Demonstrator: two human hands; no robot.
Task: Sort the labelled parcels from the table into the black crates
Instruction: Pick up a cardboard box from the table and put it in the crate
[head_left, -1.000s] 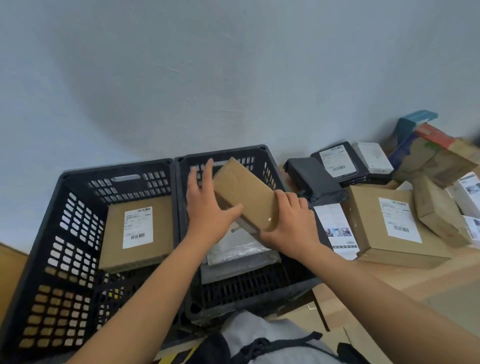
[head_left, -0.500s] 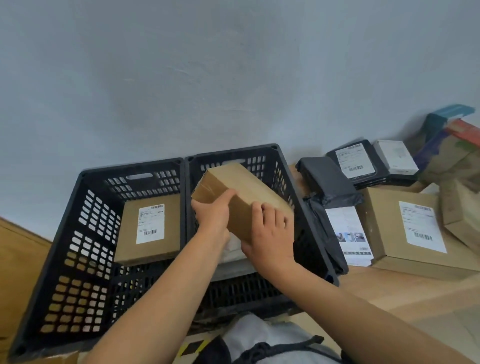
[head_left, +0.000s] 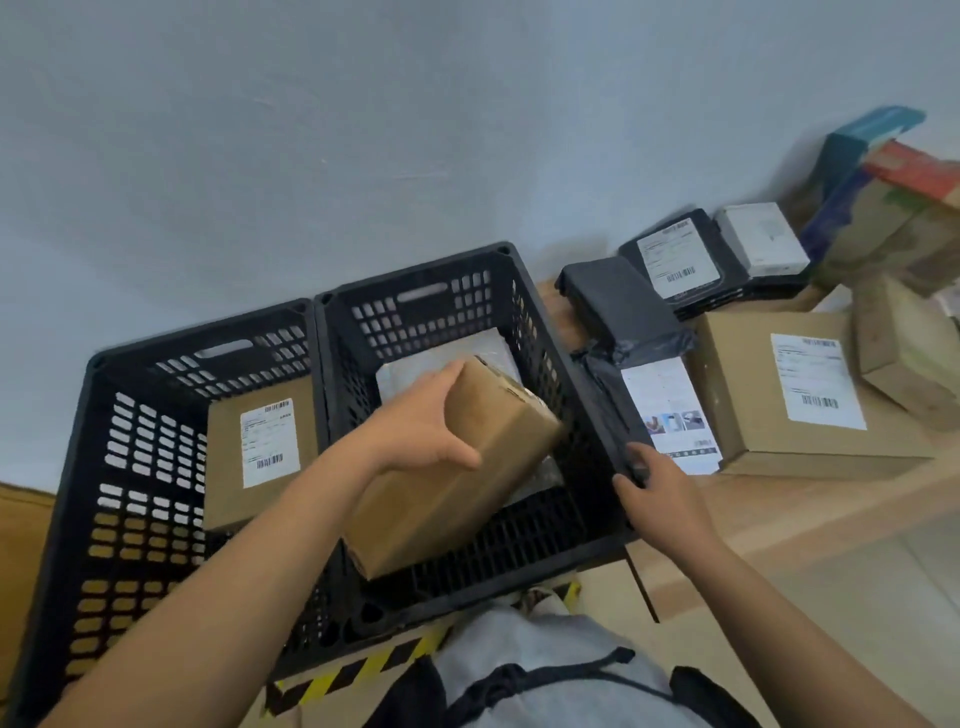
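Head view of two black slotted crates set side by side against a pale wall, with a wooden table (head_left: 810, 512) to their right. The left hand (head_left: 421, 423) grips a plain brown cardboard box (head_left: 457, 467) from above, thumb curled over its near face and fingers wrapped over the far edge; the box is tilted, its lower corner down inside the right crate (head_left: 592, 395), above a silver-grey padded mailer (head_left: 447, 358) lying on the crate floor. The right hand (head_left: 657, 486) rests at the right crate's near right rim, fingers curled onto the rim where a black plastic mailer bag (head_left: 623, 306) drapes over it; whether the fingers pinch the bag or only the rim cannot be told. The left crate (head_left: 135, 441) holds one flat brown parcel (head_left: 260, 452) with a white barcode label, leaning against the wall shared with the right crate.

On the table, just beside the right crate, lies a white printed packet (head_left: 670, 410), partly under the black bag. To its right sits a large flat cardboard parcel (head_left: 753, 395) bearing a white shipping label. Behind them lie a black labelled mailer (head_left: 675, 260) and a small white box (head_left: 763, 239) resting on it. Further right, several brown and coloured boxes (head_left: 893, 218) are stacked, partly blurred. A yellow-and-black hazard stripe (head_left: 363, 670) shows below the crates.
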